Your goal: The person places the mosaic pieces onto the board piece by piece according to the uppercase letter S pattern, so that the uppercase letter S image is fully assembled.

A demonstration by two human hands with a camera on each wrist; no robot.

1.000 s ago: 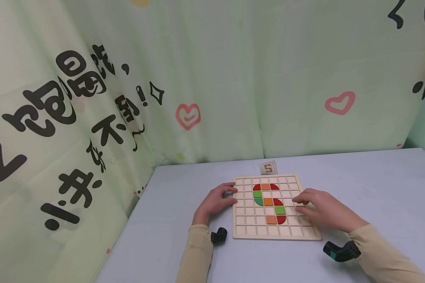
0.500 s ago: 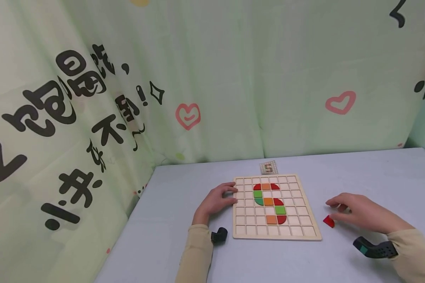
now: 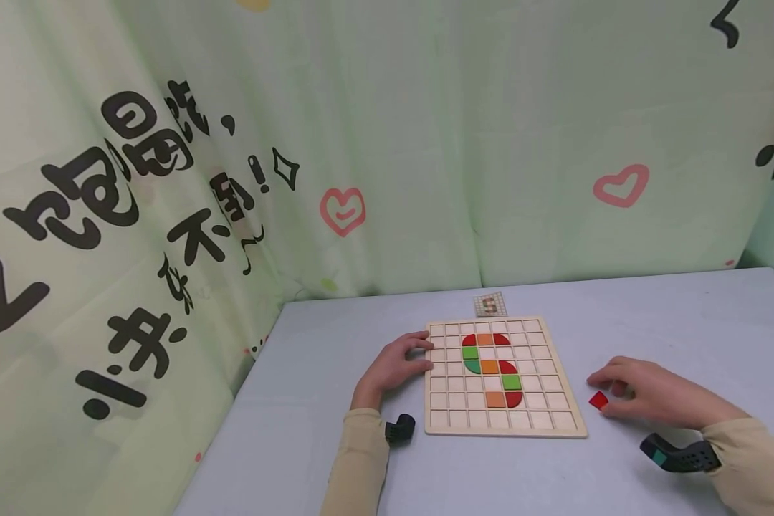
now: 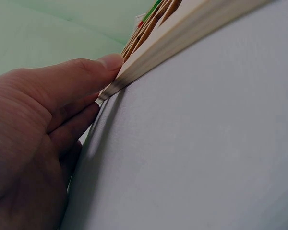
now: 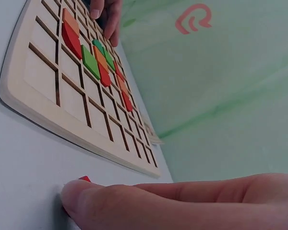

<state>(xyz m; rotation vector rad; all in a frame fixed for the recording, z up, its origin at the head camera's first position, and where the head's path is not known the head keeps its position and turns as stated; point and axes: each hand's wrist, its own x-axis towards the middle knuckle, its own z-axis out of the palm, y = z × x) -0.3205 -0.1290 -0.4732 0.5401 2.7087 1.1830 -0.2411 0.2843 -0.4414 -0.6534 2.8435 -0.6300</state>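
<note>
My left hand (image 3: 393,365) rests at the left edge of a wooden grid board (image 3: 441,423). In the left wrist view the thumb (image 4: 84,79) touches the board's edge. On the board, red, orange and green tiles form an S-like shape, among them an orange tile (image 3: 495,400) and a green tile (image 3: 511,382). To the right of the board, my right hand (image 3: 651,390) is low over the table, its thumb at a small red tile (image 3: 598,400). In the right wrist view the thumb (image 5: 79,199) covers most of that tile, so the grip is hidden.
Behind the board lies a small pattern card (image 3: 490,304) on the white-covered table (image 3: 335,337). A pale green curtain (image 3: 406,143) with printed writing and hearts hangs behind and to the left.
My right hand has moved from the board's right edge to the table on the right, where the red tile now shows. Its index finger has since come lower. The left hand has stayed put.
</note>
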